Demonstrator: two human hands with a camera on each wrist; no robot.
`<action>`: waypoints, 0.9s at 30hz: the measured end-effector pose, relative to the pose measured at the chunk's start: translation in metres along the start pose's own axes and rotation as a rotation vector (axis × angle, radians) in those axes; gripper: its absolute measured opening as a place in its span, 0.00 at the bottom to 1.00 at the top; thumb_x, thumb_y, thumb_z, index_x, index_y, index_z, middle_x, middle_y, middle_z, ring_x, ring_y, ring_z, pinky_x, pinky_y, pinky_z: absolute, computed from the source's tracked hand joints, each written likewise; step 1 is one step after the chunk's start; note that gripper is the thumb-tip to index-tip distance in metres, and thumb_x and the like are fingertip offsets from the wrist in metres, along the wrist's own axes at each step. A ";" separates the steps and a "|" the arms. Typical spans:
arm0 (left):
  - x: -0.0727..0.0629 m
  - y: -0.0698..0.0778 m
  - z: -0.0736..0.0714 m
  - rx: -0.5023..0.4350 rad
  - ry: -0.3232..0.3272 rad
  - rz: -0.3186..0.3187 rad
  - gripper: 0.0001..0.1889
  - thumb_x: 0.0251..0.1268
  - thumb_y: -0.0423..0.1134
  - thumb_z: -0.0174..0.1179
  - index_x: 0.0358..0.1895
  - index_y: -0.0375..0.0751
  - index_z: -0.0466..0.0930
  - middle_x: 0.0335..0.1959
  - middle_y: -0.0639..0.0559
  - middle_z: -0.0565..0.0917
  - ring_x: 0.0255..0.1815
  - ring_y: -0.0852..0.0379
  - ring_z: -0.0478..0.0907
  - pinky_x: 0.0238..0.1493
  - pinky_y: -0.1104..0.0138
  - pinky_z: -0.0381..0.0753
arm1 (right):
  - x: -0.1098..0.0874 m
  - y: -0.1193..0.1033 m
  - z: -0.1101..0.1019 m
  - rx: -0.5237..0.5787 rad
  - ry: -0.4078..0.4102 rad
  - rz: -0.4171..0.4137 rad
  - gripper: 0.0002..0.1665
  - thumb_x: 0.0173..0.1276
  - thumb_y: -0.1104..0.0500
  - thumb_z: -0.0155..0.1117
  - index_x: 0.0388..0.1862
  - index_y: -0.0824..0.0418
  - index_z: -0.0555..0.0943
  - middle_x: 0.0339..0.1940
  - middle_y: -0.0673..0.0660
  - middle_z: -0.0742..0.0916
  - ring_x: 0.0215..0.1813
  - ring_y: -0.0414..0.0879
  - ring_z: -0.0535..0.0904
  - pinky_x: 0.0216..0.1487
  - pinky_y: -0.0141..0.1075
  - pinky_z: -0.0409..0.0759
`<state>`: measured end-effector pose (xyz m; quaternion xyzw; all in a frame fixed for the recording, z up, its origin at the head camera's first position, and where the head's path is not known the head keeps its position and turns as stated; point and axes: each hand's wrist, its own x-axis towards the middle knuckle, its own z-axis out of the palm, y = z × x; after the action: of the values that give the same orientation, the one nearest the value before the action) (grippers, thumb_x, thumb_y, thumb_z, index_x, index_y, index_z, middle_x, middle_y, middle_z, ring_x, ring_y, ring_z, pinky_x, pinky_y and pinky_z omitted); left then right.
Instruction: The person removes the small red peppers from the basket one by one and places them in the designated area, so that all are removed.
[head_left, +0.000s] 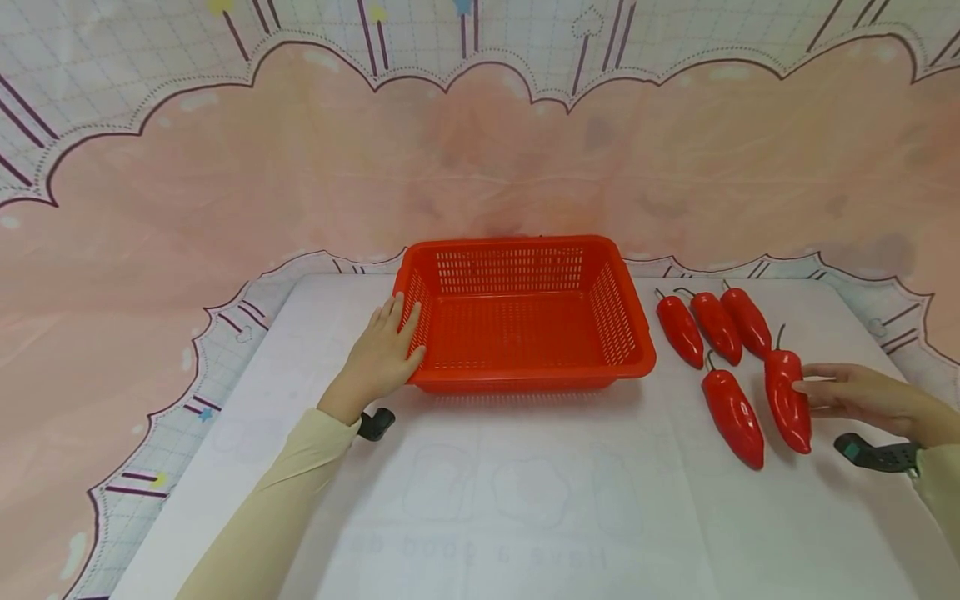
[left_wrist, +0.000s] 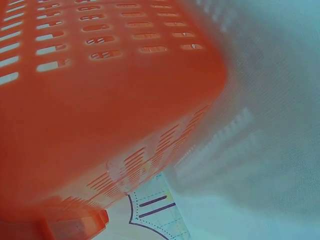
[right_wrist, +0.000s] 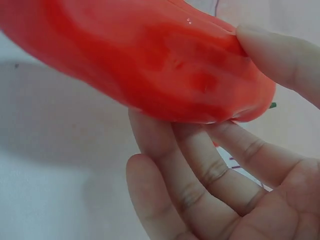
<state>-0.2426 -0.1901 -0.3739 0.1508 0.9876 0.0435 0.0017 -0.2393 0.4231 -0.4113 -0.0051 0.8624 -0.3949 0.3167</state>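
My left hand (head_left: 381,352) rests on the left rim of a red plastic basket (head_left: 517,382), fingers extended along the edge. The basket's slotted outer wall (left_wrist: 110,105) fills much of the left wrist view, where the hand itself is out of sight. On the right, my right hand (head_left: 862,398) grips a glossy red chili pepper (head_left: 785,392) by its side, stem pointing away. Up close in the right wrist view, the thumb (right_wrist: 280,62) presses its upper side and the fingers (right_wrist: 200,165) support it from below.
Several more red peppers (head_left: 733,417) lie on the white tablecloth (head_left: 525,500), between the basket and my right hand. The basket's inner floor (head_left: 517,325) shows bare. Behind it rises a patterned cloth backdrop (head_left: 480,158).
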 end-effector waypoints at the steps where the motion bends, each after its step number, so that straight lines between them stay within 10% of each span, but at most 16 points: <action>1: 0.000 0.000 0.000 -0.001 0.001 0.000 0.36 0.68 0.47 0.45 0.73 0.32 0.48 0.75 0.30 0.44 0.76 0.34 0.41 0.75 0.47 0.43 | 0.001 0.001 0.000 -0.013 0.000 0.003 0.46 0.72 0.50 0.49 0.67 0.84 0.43 0.56 0.67 0.80 0.48 0.41 0.81 0.54 0.51 0.80; 27: 0.000 0.000 0.000 -0.010 0.002 -0.006 0.36 0.68 0.47 0.46 0.73 0.32 0.48 0.75 0.31 0.44 0.76 0.34 0.41 0.76 0.48 0.41 | 0.011 0.001 0.011 -0.073 -0.039 0.005 0.45 0.71 0.50 0.50 0.66 0.85 0.48 0.57 0.74 0.76 0.50 0.45 0.79 0.54 0.51 0.80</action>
<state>-0.2425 -0.1902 -0.3741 0.1477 0.9878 0.0487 0.0019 -0.2420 0.4130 -0.4233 -0.0223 0.8700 -0.3621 0.3338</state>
